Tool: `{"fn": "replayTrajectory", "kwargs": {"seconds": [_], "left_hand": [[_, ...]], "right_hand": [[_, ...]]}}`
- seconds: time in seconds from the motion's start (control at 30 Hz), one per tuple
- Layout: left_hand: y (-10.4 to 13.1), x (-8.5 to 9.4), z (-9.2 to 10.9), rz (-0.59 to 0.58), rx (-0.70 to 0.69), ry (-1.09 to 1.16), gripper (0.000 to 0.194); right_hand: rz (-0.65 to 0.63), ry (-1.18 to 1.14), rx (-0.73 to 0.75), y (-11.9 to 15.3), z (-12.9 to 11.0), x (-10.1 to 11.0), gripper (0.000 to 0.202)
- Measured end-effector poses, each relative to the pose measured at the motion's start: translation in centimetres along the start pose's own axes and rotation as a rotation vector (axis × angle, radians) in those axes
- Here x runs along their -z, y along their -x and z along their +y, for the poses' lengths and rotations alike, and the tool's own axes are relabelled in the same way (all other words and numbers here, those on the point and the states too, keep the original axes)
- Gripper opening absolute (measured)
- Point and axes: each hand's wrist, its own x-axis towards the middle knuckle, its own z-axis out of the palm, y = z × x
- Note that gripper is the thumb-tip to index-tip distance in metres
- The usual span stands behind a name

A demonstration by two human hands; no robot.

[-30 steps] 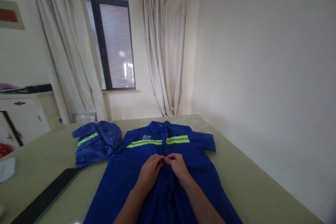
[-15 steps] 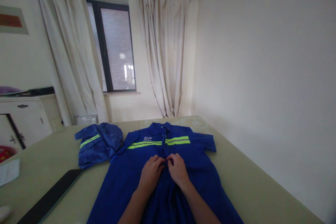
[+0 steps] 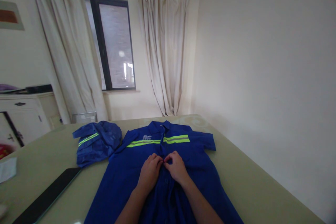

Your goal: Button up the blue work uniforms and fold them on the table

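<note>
Blue work shirt (image 3: 166, 196), with a lime reflective stripe (image 3: 176, 139) across its chest, is spread on the table (image 3: 249, 185), collar at the far end. Its front is pinched below the stripe by the left hand (image 3: 151, 169) and the right hand (image 3: 175, 166), fingertips closed on the cloth side by side. A bundled blue garment (image 3: 99, 143) is set against the left sleeve; a long black panel (image 3: 48, 196) is laid just nearer. Beyond, the contents of a white cabinet (image 3: 27, 112) are hidden, and a window (image 3: 117, 42) is flanked by cream curtains (image 3: 68, 42). On the right, a tapering strip of tabletop is bounded by the wall (image 3: 262, 77).
</note>
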Motion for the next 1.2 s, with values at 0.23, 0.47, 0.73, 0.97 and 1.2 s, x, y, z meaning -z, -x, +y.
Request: {"fn": "replayTrajectory", "kwargs": {"seconds": [0.23, 0.47, 0.73, 0.97, 1.2], "left_hand": [[-0.1, 0.2, 0.0, 0.005, -0.023, 0.074, 0.021], [0.2, 0.1, 0.1, 0.114, -0.017, 0.206, 0.022], [-0.3, -0.4, -0.6, -0.017, 0.099, 0.301, 0.018], [0.2, -0.1, 0.3, 0.024, 0.008, -0.021, 0.026], [1.0, -1.7, 0.0, 0.102, 0.016, -0.248, 0.044]], "right_hand": [[0.016, 0.03, 0.034, 0.1, -0.4, -0.2, 0.011], [0.082, -0.081, 0.136, -0.1, -0.2, -0.5, 0.007], [0.106, -0.154, 0.167, -0.6, 0.8, -1.1, 0.008], [0.049, -0.167, 0.016, -1.2, 1.3, -0.7, 0.014], [0.092, 0.059, 0.031, 0.5, -0.3, -0.3, 0.031]]}}
